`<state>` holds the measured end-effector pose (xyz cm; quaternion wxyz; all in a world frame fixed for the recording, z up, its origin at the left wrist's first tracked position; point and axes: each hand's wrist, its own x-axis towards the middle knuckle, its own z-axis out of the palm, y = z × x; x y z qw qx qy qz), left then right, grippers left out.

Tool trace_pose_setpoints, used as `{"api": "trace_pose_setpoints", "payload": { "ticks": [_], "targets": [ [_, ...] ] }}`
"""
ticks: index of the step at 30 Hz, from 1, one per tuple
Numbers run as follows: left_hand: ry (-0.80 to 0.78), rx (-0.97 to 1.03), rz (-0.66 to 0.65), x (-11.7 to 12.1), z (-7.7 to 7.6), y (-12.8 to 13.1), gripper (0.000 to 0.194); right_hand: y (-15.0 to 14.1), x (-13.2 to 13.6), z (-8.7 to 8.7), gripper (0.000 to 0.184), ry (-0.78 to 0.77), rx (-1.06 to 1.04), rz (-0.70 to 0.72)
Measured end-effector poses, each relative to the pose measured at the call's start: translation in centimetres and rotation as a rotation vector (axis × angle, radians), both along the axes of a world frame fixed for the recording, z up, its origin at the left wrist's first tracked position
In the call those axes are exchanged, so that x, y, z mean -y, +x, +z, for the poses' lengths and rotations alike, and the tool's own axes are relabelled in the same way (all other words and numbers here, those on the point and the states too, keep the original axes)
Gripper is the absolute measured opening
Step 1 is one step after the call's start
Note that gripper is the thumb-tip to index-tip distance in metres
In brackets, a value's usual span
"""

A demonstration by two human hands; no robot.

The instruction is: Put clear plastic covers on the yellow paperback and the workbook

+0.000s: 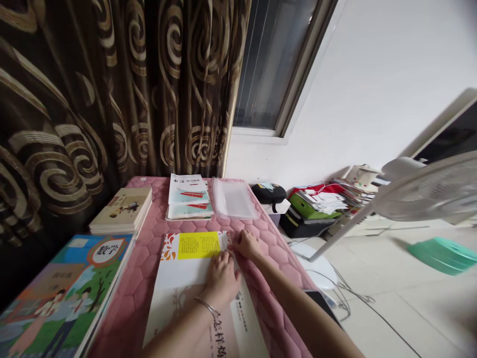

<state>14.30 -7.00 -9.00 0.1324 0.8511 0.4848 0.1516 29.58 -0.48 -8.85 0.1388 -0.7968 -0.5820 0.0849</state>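
The fingers of the right hand are bent at the far right corner of the book; whether they pinch its edge, I cannot tell. The left hand lies on the cover, just beside the right hand, its fingers lightly apart and its thumb turned toward the right edge. So both hands are near this 1 corner, and the right is the nearer. From the fingers, the book extends back toward the person and to the left, its long axis running away from the body. It rests on the pink quilted cloth. Beyond the hands lie clear plastic sheets and, left of these, thin booklets. Farther left are 2 book stacks.
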Motion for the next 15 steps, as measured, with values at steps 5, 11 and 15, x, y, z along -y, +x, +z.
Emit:
{"api": "trace_pose_setpoints", "payload": {
  "ticks": [5, 11, 15],
  "targets": [
    [0.007, 0.034, -0.009, 0.2, 0.6, -0.3, 0.041, -0.4, -4.1, 0.5, 0.037, 0.020, -0.006, -0.070],
    [-0.005, 0.021, -0.003, 0.4, 0.8, -0.3, 0.039, -1.1, -3.6, 0.1, 0.031, 0.056, -0.013, -0.074],
    [-0.029, -0.005, 0.014, 0.3, 0.5, -0.1, 0.043, -1.1, -0.4, -0.4, 0.026, 0.059, -0.015, -0.026]
  ]
}}
